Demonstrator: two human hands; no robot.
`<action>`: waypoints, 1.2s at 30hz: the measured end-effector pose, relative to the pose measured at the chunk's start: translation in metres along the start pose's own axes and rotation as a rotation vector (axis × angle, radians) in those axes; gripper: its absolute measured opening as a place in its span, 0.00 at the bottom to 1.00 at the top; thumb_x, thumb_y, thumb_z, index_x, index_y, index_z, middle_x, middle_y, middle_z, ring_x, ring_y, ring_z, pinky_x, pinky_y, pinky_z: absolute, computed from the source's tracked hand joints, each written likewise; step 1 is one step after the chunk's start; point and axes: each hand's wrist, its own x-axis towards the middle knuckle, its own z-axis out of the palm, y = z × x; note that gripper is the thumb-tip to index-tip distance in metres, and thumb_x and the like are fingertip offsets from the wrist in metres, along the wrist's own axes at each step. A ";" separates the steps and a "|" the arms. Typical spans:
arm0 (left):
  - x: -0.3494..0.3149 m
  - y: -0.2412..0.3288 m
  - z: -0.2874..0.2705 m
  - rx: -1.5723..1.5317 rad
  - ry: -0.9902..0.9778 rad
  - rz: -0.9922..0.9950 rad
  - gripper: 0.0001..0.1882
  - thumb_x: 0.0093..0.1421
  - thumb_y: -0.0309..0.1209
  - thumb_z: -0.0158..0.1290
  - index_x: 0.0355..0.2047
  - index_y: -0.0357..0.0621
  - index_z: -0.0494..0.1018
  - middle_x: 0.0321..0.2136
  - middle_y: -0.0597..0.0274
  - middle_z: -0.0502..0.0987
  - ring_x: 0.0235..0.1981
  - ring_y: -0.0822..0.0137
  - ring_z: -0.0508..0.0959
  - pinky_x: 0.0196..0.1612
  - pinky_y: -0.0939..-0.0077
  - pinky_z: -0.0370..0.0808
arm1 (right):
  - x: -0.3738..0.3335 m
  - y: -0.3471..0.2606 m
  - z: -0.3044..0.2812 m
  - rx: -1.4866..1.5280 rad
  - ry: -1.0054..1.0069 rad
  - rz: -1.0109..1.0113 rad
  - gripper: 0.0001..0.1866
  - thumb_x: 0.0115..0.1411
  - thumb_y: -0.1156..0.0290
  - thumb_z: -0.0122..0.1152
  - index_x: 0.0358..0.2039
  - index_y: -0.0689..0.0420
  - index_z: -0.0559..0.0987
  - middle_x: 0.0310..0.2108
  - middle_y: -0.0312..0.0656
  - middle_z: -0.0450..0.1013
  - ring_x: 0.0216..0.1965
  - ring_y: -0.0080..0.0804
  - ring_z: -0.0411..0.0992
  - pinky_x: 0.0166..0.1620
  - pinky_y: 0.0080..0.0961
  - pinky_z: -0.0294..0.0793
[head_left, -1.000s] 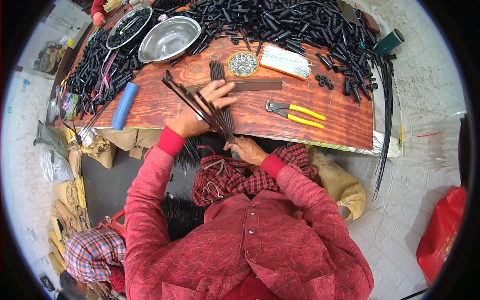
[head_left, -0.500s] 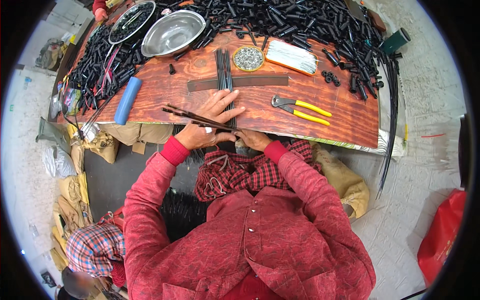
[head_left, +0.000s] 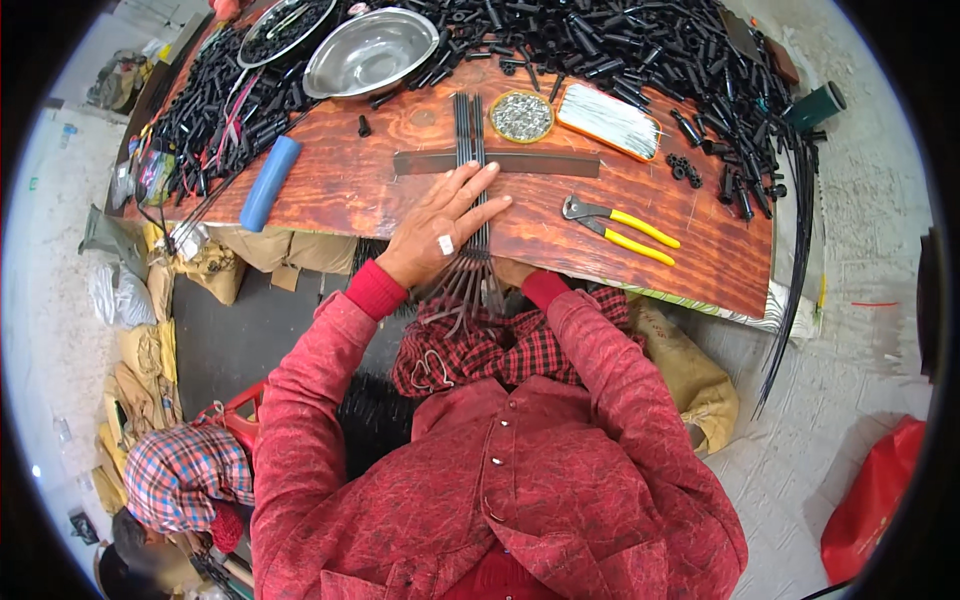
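A bundle of thin black rods (head_left: 468, 125) lies lengthwise on the wooden table, crossing over a flat dark strip (head_left: 550, 164). My left hand (head_left: 432, 232) rests palm down over the rods' near part with its fingers spread, a small white patch on its back. Toward me the rods run past the table edge, and their flat, dark ends (head_left: 465, 290) fan out. Just right of those ends, at the table edge, is my right hand (head_left: 512, 271); its fingers are hidden behind the rods. Pincers with yellow handles (head_left: 622, 230) lie to the right.
Heaps of black tubular parts (head_left: 600, 50) cover the far side. Nearer stand a steel bowl (head_left: 370, 55), a round dish of small metal pieces (head_left: 522, 117) and an orange-rimmed tray of thin pale pins (head_left: 610, 120). A blue cylinder (head_left: 270, 185) lies left. Another person (head_left: 190, 475) is at lower left.
My left hand has flattened onto the rods. Dark pieces that slanted across that hand now fan out past the table edge. My right hand has drawn behind them. The whole view has shifted slightly.
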 end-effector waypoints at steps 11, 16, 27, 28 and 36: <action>-0.006 -0.003 -0.001 -0.070 0.106 0.085 0.49 0.39 0.42 0.70 0.63 0.54 0.63 0.68 0.54 0.54 0.66 0.47 0.57 0.65 0.53 0.60 | -0.066 0.009 -0.188 0.843 -0.415 0.143 0.20 0.55 0.56 0.63 0.44 0.56 0.80 0.41 0.52 0.78 0.38 0.48 0.77 0.43 0.40 0.74; -0.012 -0.004 0.006 -0.071 0.128 0.107 0.46 0.43 0.43 0.68 0.63 0.51 0.62 0.68 0.53 0.53 0.68 0.45 0.55 0.66 0.51 0.58 | -0.043 0.003 -0.277 0.731 0.134 0.244 0.15 0.49 0.66 0.73 0.37 0.57 0.82 0.30 0.40 0.75 0.25 0.29 0.73 0.30 0.25 0.72; -0.015 -0.006 0.010 -0.209 0.260 0.071 0.46 0.42 0.47 0.70 0.60 0.48 0.64 0.66 0.55 0.60 0.66 0.47 0.58 0.67 0.52 0.57 | 0.011 -0.011 -0.271 0.706 0.415 -0.168 0.12 0.53 0.68 0.70 0.37 0.57 0.82 0.33 0.42 0.72 0.33 0.40 0.74 0.35 0.33 0.73; -0.016 -0.006 0.007 -0.207 0.253 0.079 0.49 0.40 0.48 0.70 0.62 0.47 0.62 0.66 0.54 0.59 0.66 0.47 0.58 0.67 0.52 0.57 | 0.011 -0.011 -0.271 0.727 0.412 -0.168 0.11 0.54 0.68 0.69 0.37 0.57 0.82 0.33 0.42 0.73 0.34 0.40 0.75 0.35 0.33 0.73; -0.036 0.023 -0.082 -0.907 0.101 -0.138 0.54 0.41 0.31 0.70 0.67 0.38 0.54 0.66 0.54 0.57 0.63 0.61 0.64 0.63 0.63 0.64 | 0.012 -0.005 -0.269 0.709 0.333 -0.105 0.09 0.55 0.68 0.68 0.36 0.56 0.82 0.33 0.43 0.74 0.33 0.41 0.75 0.35 0.34 0.73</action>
